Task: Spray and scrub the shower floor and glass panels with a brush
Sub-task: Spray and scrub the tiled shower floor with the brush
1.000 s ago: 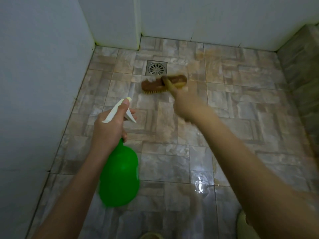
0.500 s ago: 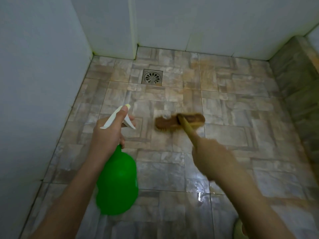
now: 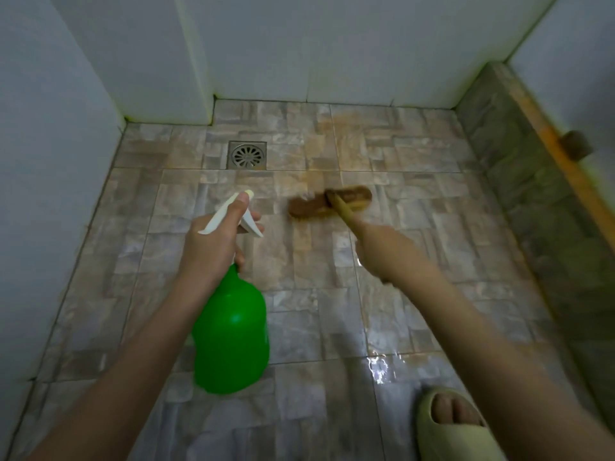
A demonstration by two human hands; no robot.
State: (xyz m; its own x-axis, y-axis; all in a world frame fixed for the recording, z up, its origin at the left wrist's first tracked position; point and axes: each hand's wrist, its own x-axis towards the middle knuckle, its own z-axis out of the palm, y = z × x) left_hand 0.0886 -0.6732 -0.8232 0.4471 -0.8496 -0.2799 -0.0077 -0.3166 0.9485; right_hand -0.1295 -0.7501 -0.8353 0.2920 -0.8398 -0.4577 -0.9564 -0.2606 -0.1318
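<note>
My left hand point(image 3: 213, 247) grips the white trigger head of a green spray bottle point(image 3: 231, 331), which hangs above the tiled shower floor point(image 3: 299, 277). My right hand point(image 3: 386, 251) grips the yellowish handle of a brown scrub brush point(image 3: 327, 204). The brush head lies on the floor tiles, a little in front of and to the right of the drain. Motion blur smears the brush head and my right hand.
A square metal drain point(image 3: 247, 155) sits near the back wall. White walls close the left and back. A tiled curb point(image 3: 532, 181) with an orange strip runs along the right. A wet patch point(image 3: 386, 364) shines near my sandalled foot point(image 3: 456, 424).
The brush head swept from beside the drain back toward me, then forward again a little. The view tilted up, showing more wall. My left hand and the bottle held steady.
</note>
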